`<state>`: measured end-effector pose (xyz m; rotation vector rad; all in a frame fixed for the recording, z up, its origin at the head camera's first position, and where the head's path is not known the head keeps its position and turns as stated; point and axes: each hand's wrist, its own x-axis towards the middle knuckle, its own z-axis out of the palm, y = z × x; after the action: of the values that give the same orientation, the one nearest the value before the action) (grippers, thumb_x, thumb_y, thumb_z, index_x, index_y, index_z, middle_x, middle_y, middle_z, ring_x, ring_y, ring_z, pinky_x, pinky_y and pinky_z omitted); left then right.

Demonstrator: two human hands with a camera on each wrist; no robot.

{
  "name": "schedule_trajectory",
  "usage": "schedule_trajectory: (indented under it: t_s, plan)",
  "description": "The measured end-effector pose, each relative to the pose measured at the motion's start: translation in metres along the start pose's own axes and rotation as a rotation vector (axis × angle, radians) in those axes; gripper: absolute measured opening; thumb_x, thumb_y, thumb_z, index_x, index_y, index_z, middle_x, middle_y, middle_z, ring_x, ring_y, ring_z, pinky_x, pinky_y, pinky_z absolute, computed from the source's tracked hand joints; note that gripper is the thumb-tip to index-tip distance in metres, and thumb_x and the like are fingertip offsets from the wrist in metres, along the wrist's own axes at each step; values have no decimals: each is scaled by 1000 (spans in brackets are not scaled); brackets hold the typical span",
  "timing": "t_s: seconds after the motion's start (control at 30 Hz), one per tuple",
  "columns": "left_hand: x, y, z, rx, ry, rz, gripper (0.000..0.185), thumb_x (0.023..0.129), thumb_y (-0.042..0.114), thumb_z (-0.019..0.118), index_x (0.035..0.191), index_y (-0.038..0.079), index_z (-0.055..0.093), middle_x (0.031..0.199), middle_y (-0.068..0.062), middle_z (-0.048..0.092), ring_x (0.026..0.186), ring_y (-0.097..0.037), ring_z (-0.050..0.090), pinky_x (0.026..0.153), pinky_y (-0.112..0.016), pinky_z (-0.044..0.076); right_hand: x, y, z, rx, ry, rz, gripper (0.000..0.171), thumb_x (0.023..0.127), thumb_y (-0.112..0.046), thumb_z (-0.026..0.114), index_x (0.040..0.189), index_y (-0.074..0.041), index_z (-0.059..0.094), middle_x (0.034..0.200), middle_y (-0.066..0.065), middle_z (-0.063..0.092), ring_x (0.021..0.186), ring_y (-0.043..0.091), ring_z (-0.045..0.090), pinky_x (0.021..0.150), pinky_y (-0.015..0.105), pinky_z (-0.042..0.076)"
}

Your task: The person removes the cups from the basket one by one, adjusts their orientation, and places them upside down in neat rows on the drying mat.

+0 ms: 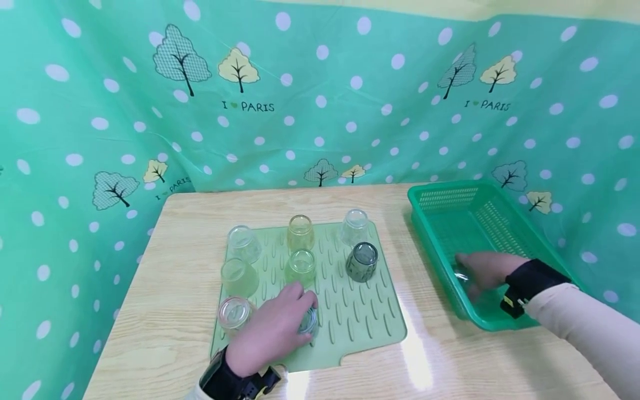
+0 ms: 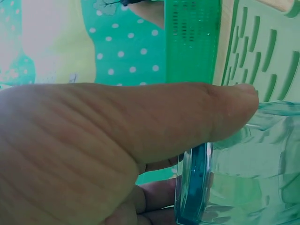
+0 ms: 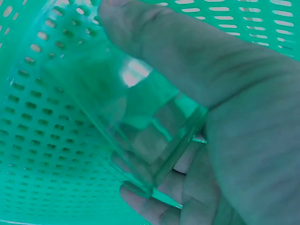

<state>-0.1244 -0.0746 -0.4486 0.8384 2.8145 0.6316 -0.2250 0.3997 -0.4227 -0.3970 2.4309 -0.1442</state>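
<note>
Near us, our left hand (image 1: 272,330) clasps a glass (image 1: 309,321) on the mat (image 1: 360,316); our right hand (image 1: 487,270) grips another glass (image 3: 136,126) inside the basket (image 1: 442,197), lifting it clear.

Bare table (image 1: 430,355) between mat (image 1: 370,328) and basket (image 1: 440,191): open lane. My left side's crowded by upturned glasses (image 1: 300,233); basket walls box my right.
</note>
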Motion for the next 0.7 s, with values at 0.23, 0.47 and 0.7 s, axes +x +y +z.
schedule_trajectory:
  t_s: [0.23, 0.47, 0.7]
  plan:
    - [-2, 5, -2, 11, -30, 8, 48, 75, 23, 91, 113, 16, 62, 99, 6, 47, 83, -12, 42, 58, -20, 40, -3, -5, -6, 7, 47, -38, 81, 76, -26, 86, 138, 11, 51, 130, 29, 61, 116, 47, 60, 93, 60, 54]
    - [-3, 10, -1, 82, -51, 20, 48, 78, 26, 89, 116, 15, 63, 103, 4, 51, 90, -15, 44, 64, -23, 44, 1, -10, -10, -40, 98, -106, 47, 83, -24, 81, 118, 3, 64, 111, 14, 69, 101, 35, 66, 80, 50, 59]
    - [-8, 15, -8, 103, -33, -4, 70, 74, 35, 92, 133, 10, 63, 120, -4, 60, 109, -24, 58, 84, -37, 57, 3, -10, -11, -56, 137, -140, 35, 87, -22, 78, 112, 1, 69, 105, 12, 70, 93, 28, 67, 74, 44, 58]
